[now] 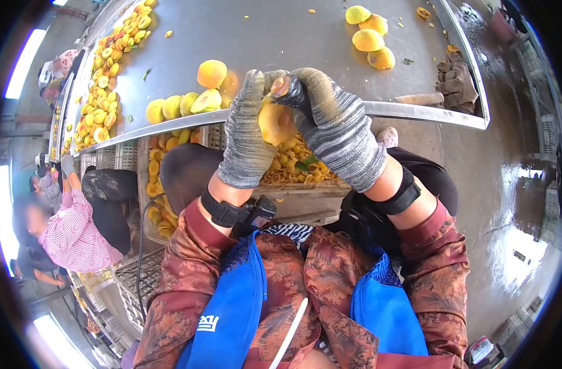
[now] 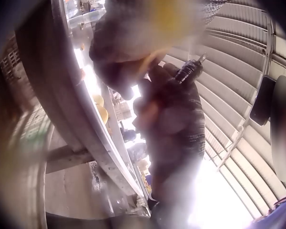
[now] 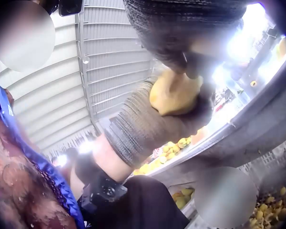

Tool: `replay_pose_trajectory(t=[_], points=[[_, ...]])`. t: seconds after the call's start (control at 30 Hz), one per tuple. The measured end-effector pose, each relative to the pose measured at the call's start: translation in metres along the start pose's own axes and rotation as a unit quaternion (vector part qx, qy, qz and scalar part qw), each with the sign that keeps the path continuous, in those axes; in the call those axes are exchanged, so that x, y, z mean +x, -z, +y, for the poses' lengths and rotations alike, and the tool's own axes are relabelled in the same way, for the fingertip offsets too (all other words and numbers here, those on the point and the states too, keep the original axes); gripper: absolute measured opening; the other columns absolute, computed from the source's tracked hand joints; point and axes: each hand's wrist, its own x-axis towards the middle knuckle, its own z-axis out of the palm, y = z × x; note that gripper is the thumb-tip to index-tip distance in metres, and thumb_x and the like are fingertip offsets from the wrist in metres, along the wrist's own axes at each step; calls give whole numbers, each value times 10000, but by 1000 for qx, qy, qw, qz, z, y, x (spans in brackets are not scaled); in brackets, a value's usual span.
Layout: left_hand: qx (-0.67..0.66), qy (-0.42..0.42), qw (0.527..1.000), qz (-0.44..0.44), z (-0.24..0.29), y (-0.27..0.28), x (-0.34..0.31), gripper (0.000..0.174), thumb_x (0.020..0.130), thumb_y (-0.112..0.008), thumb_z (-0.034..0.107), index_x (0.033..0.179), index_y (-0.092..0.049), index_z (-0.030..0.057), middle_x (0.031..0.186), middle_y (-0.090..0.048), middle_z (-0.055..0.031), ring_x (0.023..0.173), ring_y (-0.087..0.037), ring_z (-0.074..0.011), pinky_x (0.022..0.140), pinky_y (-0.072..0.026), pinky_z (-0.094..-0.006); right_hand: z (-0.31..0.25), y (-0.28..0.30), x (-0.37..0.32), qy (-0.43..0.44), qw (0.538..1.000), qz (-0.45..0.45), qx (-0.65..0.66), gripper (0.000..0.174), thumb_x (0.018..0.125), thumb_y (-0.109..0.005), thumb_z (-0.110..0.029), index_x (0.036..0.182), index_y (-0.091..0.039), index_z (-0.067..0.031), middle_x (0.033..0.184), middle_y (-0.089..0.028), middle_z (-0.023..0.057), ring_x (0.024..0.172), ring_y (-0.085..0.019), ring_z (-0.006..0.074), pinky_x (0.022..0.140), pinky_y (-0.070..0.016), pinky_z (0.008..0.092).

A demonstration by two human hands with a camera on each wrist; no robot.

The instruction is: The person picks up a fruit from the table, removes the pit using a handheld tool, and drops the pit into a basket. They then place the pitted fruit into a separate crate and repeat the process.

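In the head view, my left hand (image 1: 247, 138), in a grey glove, holds a yellow-orange fruit piece (image 1: 277, 125) above the metal table's near edge. Close beside it, my right hand (image 1: 345, 132), also gloved, grips a dark-wrapped tool (image 1: 295, 97) at the fruit's upper side. The fruit (image 3: 174, 93) shows a hollow in the right wrist view, with my left hand (image 3: 145, 121) around it and my right hand (image 3: 190, 24) above. In the left wrist view, the black-wrapped tool (image 2: 189, 70) sticks out of my right hand (image 2: 174, 124); its working end cannot be made out.
Whole-looking fruits (image 1: 211, 74) and others (image 1: 368, 40) lie on the metal table (image 1: 262, 31). Cut pieces (image 1: 102, 80) line its left side. Below the edge is a crate of pieces (image 1: 296, 163). A brown cloth (image 1: 456, 83) lies at right; a seated person (image 1: 78, 230) is at left.
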Motion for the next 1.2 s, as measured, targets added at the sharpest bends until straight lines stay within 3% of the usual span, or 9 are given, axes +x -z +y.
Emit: replay_pose_trajectory(t=[0.07,0.2,0.4,0.5,0.6,0.63,0.77,0.9,1.2], points=[[214,-116,966,-81,17,7,1,443,701,-667,-7,1110,-506,50,961,-593,-95,878,-594,-222,803,-479,-302,0,1,0,25,999,-19,-29,281,791,-562,-95,1064,-496,-80,903,-585,156,803,-594,346,663,-477,405],[257,-150,950,-95,6,9,-6,448,686,-686,6,1097,-516,62,1003,-573,-100,923,-579,-227,821,-468,-310,3,0,0,20,998,-61,-18,293,787,-563,-97,1071,-495,-82,919,-584,160,809,-596,343,662,-479,401],[141,-55,986,-71,-17,2,-18,396,797,-597,11,1169,-488,94,1117,-525,-107,1032,-527,-227,878,-437,-338,7,-5,-5,29,997,-65,-33,363,741,-578,-18,1087,-471,-51,861,-592,174,819,-587,378,676,-485,407],[-106,11,994,2,-7,-4,-18,294,850,-526,17,1138,-511,75,1087,-548,-98,977,-555,-220,867,-442,-321,8,-10,-8,48,997,-45,-44,328,740,-575,-1,1049,-473,-46,816,-582,171,790,-585,384,645,-485,402],[66,12,998,-16,29,-1,-4,189,897,-505,138,1043,-545,24,999,-587,-109,934,-574,-221,848,-453,-315,5,-8,-9,23,999,-32,36,333,762,-591,-87,1056,-444,-36,888,-563,211,778,-579,381,634,-475,426],[-379,176,909,14,37,0,3,321,928,-463,299,966,-557,-6,910,-610,-129,888,-590,-239,818,-476,-328,6,-10,-11,12,999,-28,16,317,767,-599,-96,1026,-430,-32,857,-572,216,759,-579,392,617,-469,433],[-461,228,857,20,28,20,14,517,933,-357,455,988,-541,-24,955,-586,-180,871,-577,-272,821,-469,-359,9,-12,-20,-54,993,-97,41,315,778,-621,-128,1001,-422,-28,751,-582,207,719,-581,402,596,-464,441],[-469,206,859,10,30,20,6,528,940,-340,454,996,-549,-28,909,-599,-175,836,-592,-281,799,-477,-361,18,-34,-33,-38,993,-98,58,461,759,-691,-73,1135,-435,-1,917,-629,127,744,-631,265,630,-493,318],[-352,122,928,33,39,14,-7,458,942,-375,422,1006,-541,0,937,-589,-141,887,-578,-236,845,-470,-350,4,-34,-34,-125,981,-133,59,455,779,-660,-83,1152,-413,5,846,-590,193,753,-608,348,635,-481,377]])
